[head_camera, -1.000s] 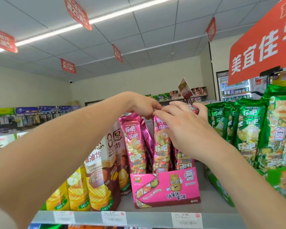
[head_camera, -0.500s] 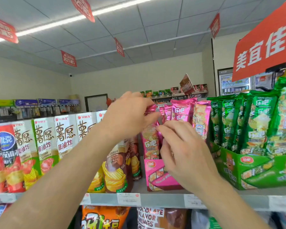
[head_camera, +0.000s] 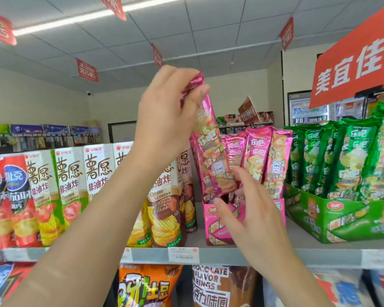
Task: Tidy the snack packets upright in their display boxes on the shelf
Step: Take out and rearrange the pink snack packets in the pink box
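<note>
1. Pink snack packet (head_camera: 211,151) is pinched at its crinkly top end by my left hand (head_camera: 166,114). The thumb (head_camera: 198,90) and the fingers curl tight around that top.
2. My right hand (head_camera: 248,209) is lower down. Its fingers (head_camera: 238,173) are spread wide and mostly straight. The fingertips touch the lower part of the same packet, and the thumb sits just under its bottom end. I cannot tell if this hand pushes on it.
3. The packet is long and thin. It is tilted, with its top leaning to the left. Its bottom end is at the open top of the pink display box (head_camera: 217,231).
4. More pink packets (head_camera: 257,156) stand up straight in that box, just to the right of the one I hold.
5. The box sits on the grey shelf (head_camera: 231,254). My right hand hides part of its front.
6. Just beside it on the right is a green display box (head_camera: 341,218). It is full of green packets (head_camera: 353,160) standing up.
7. To the left of the pink box, tall chip bags (head_camera: 98,173) stand in a row.
8. A white price tag (head_camera: 183,254) is stuck on the front edge of the shelf.
9. A big red sign (head_camera: 353,63) with white letters hangs above the green packets.
</note>
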Action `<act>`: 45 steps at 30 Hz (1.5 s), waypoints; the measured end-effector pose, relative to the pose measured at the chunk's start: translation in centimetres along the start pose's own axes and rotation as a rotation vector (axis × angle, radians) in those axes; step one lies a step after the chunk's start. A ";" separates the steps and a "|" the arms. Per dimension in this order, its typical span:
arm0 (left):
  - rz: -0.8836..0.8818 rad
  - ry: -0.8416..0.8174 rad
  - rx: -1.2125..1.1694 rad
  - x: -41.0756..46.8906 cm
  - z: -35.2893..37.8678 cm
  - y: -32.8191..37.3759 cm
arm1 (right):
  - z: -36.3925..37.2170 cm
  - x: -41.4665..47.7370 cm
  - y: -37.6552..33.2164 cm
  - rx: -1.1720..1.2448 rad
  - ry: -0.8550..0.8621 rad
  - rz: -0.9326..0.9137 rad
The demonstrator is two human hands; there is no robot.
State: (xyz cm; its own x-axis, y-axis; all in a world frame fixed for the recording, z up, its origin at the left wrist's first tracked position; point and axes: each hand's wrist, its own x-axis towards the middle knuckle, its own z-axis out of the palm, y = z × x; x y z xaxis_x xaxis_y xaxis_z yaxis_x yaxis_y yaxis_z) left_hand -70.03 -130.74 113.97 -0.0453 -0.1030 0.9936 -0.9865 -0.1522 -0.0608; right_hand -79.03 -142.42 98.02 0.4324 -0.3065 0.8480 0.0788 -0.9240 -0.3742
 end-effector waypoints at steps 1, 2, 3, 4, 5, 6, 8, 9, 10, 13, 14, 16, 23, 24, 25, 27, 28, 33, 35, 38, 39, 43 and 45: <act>0.008 0.062 -0.036 -0.2 -0.4 0.4 | -0.2 0.1 -0.2 0.009 0.018 0.007; 0.019 0.114 -0.071 -0.5 -0.7 0.7 | -0.4 0.1 -0.4 0.007 0.040 0.003; 0.033 0.161 -0.105 -0.9 -1.0 1.0 | -0.6 0.2 -0.6 -0.003 0.065 -0.011; 0.038 0.197 -0.140 -1.2 -1.3 1.3 | -0.7 0.2 -0.7 -0.010 0.089 -0.027; 0.034 0.220 -0.183 -1.4 -1.5 1.6 | -0.8 0.2 -0.9 -0.014 0.109 -0.039; 0.014 0.227 -0.231 -1.5 -1.7 1.8 | -0.9 0.0 -0.9 -0.017 0.125 -0.045; -0.049 0.199 -0.327 -1.9 -1.8 2.4 | -0.9 -0.3 -1.0 -0.028 0.156 -0.045; -0.071 0.164 -0.367 -2.2 -1.9 2.7 | -1.0 -0.5 -1.0 -0.038 0.174 -0.042; -0.092 0.112 -0.431 -2.5 -2.0 3.0 | -1.2 -0.8 -0.8 -0.044 0.187 -0.037; -0.209 -0.043 -0.718 -4.4 -2.2 3.3 | -1.9 -1.8 0.1 0.070 0.140 0.064; -0.242 -0.098 -0.713 -5.4 -2.2 3.2 | -2.2 -2.3 0.6 0.134 0.123 0.114; -0.216 -0.263 -0.442 -7.8 -1.4 2.6 | -3.1 -3.2 1.3 0.254 0.136 0.169; -0.030 -0.540 0.151 -13.7 1.9 1.5 | -4.6 -5.2 3.8 0.509 0.174 0.349; -0.050 -0.563 0.164 -14.1 2.2 1.3 | -4.5 -5.3 4.3 0.581 0.189 0.447; -0.072 -0.587 0.169 -14.4 2.5 1.2 | -4.2 -5.3 4.7 0.675 0.181 0.527; -0.084 -0.607 0.186 -14.7 3.0 0.9 | -3.9 -4.7 5.0 0.768 0.151 0.578; -0.081 -0.611 0.194 -14.8 3.3 0.8 | -4.0 -4.5 5.0 0.753 0.144 0.591; -0.089 -0.562 0.080 -14.8 4.0 0.5 | -4.5 -4.1 4.8 0.588 0.045 0.435; -0.105 -0.538 0.053 -14.8 4.5 0.8 | -4.6 -3.3 4.9 0.555 0.028 0.413; -0.121 -0.480 0.005 -14.7 5.7 2.0 | -4.8 -1.5 5.4 0.463 0.010 0.398; -0.128 -0.469 -0.011 -14.6 6.2 2.6 | -5.0 -0.9 5.8 0.432 0.010 0.397; -0.081 -0.425 -0.010 -14.2 8.0 5.3 | -5.5 1.1 7.6 0.354 -0.029 0.377; -0.033 -0.422 -0.053 -14.0 8.9 6.7 | -5.5 1.7 8.5 0.309 -0.033 0.348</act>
State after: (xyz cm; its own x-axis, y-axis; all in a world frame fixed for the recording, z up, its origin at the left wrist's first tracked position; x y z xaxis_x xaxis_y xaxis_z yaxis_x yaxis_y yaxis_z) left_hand -74.56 -139.04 98.77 0.0439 -0.4938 0.8684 -0.9936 -0.1125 -0.0138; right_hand -82.60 -152.03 98.40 0.5089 -0.5742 0.6414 0.1856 -0.6544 -0.7331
